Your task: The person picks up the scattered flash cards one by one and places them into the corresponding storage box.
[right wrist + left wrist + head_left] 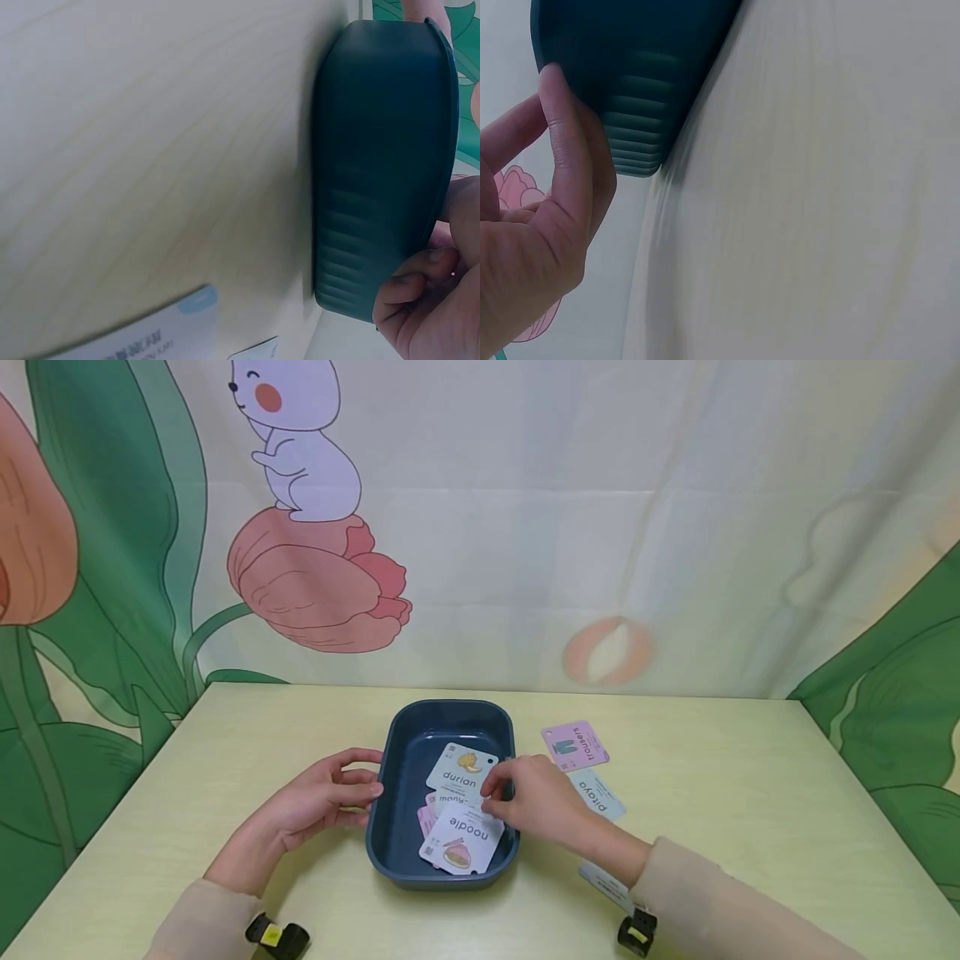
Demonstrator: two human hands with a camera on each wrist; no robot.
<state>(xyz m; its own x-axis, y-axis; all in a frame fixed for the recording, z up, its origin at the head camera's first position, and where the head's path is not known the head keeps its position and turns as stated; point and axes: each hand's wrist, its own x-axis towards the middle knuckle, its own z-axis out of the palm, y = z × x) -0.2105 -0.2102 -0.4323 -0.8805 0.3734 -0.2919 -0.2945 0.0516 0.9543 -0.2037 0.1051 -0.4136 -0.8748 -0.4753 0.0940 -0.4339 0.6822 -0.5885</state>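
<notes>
A dark blue tray (378, 843) stands on the table, holding a durian card (450, 768), a noodle card (457, 839) and other cards partly covered between them. My left hand (322, 797) is at the tray's left side, its fingertips touching the wall near the rim; the left wrist view shows those fingers (570, 165) against the outer wall. Over the right rim reaches my right hand (536, 797), thumb and index finger close together at the noodle card's upper edge. I cannot tell whether they pinch a card. Its other fingers (420, 281) are curled beside the outer wall.
On the table right of the tray lie a pink trousers card (576, 745) and a pitaya card (597, 793), partly under the right forearm in view. Another card (606, 885) shows beside the right sleeve. A printed curtain (480, 568) hangs behind the table.
</notes>
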